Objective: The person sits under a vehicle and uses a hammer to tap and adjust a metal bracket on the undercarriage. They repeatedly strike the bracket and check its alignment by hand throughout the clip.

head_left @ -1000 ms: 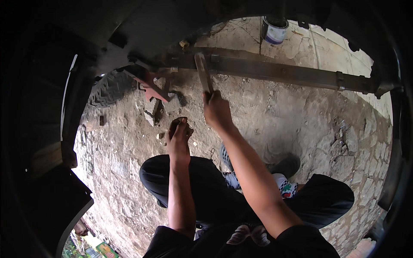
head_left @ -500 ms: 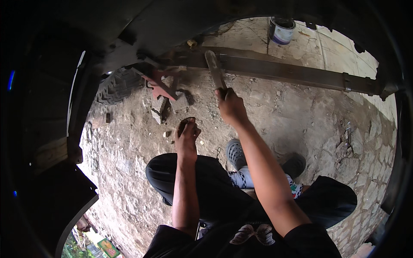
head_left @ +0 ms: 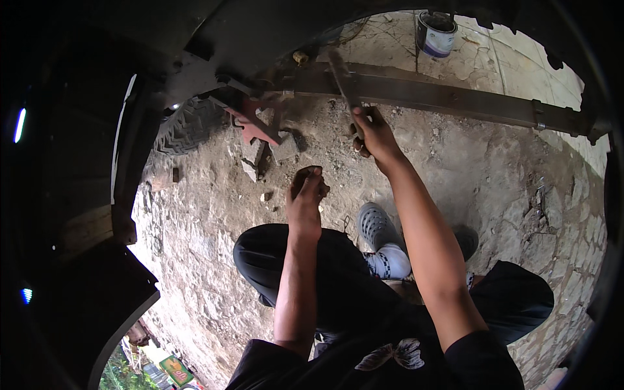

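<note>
My right hand is closed around the lower end of a long flat tool, whose exact kind I cannot tell. Its blade points away from me, and its far end overlaps the dark metal beam; whether they touch is unclear. Lower and to the left, my left hand hangs above the ground with its fingers curled in. Anything inside those fingers is hidden.
Dark vehicle underside closes in above and at the left. A red stand rises by broken concrete blocks, near a knobbly tyre. Beyond the beam stands a paint can. The ground is rough stone.
The tool's blade has turned from its broad face to a narrower edge, and my right wrist has rotated, showing curled fingers. The whole view has shifted slightly; my left hand stays curled.
</note>
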A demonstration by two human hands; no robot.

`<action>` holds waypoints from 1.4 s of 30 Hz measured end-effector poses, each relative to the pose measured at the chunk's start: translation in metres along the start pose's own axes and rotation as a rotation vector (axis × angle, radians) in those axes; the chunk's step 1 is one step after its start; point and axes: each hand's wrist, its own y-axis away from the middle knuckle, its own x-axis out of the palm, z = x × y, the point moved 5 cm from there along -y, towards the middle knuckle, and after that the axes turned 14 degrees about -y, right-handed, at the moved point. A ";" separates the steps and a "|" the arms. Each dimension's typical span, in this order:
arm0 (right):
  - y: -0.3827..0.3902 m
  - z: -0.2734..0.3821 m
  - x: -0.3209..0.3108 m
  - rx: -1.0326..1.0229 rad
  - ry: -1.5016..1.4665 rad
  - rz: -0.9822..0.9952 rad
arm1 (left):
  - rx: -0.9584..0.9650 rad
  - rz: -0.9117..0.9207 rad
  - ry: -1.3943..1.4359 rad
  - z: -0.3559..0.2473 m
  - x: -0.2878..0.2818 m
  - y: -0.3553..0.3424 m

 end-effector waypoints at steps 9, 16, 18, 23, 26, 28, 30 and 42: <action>-0.006 0.002 0.036 -0.237 0.325 -0.050 | 0.103 -0.006 0.179 -0.020 -0.002 0.003; -0.069 -0.065 0.088 -0.119 0.219 -0.005 | 0.104 0.018 0.323 -0.020 -0.014 0.003; -0.071 -0.053 0.114 -0.186 0.121 0.034 | 0.107 -0.021 0.337 -0.021 -0.024 0.005; -0.096 -0.020 0.113 -0.219 0.261 0.102 | 0.129 -0.020 0.382 -0.026 -0.022 0.006; -0.030 -0.060 0.107 -0.908 1.123 -0.057 | 0.136 -0.055 0.402 -0.024 -0.035 0.002; -0.020 -0.070 0.101 -0.700 0.914 0.053 | 0.104 -0.089 0.382 -0.026 -0.035 0.004; -0.012 -0.058 0.113 -0.728 1.072 0.023 | 0.108 -0.122 0.399 -0.030 -0.035 0.008; -0.012 -0.064 0.091 -0.443 0.721 -0.023 | 0.126 -0.134 0.434 -0.039 -0.028 0.012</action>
